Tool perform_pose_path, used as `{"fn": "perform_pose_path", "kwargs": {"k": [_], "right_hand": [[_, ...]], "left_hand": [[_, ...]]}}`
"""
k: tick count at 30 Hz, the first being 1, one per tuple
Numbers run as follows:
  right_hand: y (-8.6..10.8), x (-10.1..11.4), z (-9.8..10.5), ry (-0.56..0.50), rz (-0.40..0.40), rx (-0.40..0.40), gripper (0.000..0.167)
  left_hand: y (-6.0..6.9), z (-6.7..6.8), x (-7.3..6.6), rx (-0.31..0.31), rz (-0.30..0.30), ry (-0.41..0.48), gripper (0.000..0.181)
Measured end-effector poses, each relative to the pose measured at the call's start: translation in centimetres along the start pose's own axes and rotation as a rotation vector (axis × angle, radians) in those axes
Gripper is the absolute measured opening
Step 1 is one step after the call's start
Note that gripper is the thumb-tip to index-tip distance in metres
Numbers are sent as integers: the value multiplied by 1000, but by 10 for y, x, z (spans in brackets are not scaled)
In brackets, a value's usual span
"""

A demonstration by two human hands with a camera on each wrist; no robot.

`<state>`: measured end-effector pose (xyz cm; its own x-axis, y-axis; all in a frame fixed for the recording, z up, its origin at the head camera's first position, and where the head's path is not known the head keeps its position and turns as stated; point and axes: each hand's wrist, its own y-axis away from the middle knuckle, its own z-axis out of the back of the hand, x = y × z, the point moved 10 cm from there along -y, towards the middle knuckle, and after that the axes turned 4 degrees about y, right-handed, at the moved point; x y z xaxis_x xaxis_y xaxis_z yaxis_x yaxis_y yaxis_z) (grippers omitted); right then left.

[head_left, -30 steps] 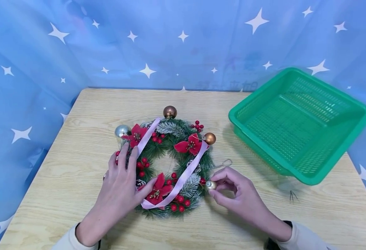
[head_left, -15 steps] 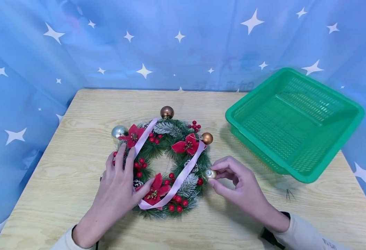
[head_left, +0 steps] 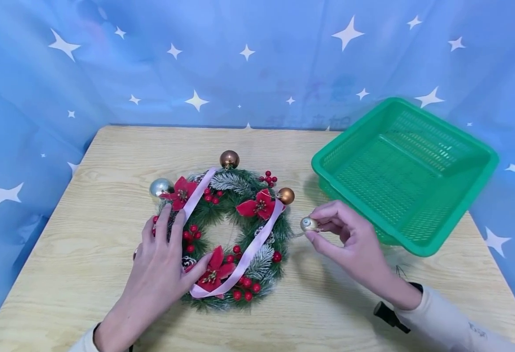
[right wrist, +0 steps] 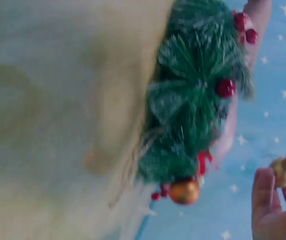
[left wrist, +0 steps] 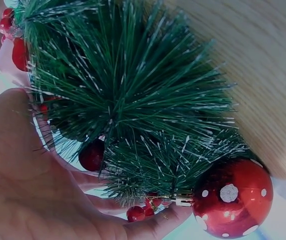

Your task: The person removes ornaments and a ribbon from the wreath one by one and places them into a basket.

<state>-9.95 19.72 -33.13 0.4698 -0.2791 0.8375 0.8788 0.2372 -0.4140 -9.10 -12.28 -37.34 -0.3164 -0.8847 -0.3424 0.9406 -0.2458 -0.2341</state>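
Observation:
A green wreath [head_left: 228,182] with red flowers, berries and a pink ribbon [head_left: 249,254] lies on the table. My left hand [head_left: 153,278] rests on its left side, fingers spread. My right hand [head_left: 354,244] pinches a small gold ball [head_left: 308,224] between thumb and fingertips, right of the wreath and apart from it; the right wrist view shows the gold ball [right wrist: 283,172] too. Around the wreath's edge sit a brown ball [head_left: 229,159], a silver-blue ball [head_left: 161,187] and a copper ball [head_left: 286,196]. In the left wrist view a red ball with white dots [left wrist: 233,197] sticks out near my fingers.
A green plastic basket [head_left: 415,244] stands at the table's right side, close behind my right hand. Thin dark strands [head_left: 400,272] lie by my right forearm. A blue curtain with white stars [head_left: 248,73] hangs behind the wooden table [head_left: 85,195].
My right hand has moved from the wreath's right edge up and to the right, carrying the gold ball. The left hand stays on the wreath. The head view has shifted slightly.

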Motion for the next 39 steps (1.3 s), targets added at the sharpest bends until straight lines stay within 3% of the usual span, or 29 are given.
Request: {"fn": "perform_pose_path", "kwargs": {"k": [5,15,22,33,39], "right_hand": [[-7,-2,22,46,-63,-17,35],[-15,-4,68,80,-100,-88,30],[-18,-17,100,247,-172,-112,30],[-18,-58,132,403,-336,-66,28],[-17,-76,139,575,-393,41,25]], "left_hand": [[2,2,2,-15,-4,-4,105],[1,0,1,-37,-24,10,103],[1,0,2,-35,-14,9,105],[1,0,3,-23,0,5,104],[1,-1,2,-30,-5,-3,104]]}}
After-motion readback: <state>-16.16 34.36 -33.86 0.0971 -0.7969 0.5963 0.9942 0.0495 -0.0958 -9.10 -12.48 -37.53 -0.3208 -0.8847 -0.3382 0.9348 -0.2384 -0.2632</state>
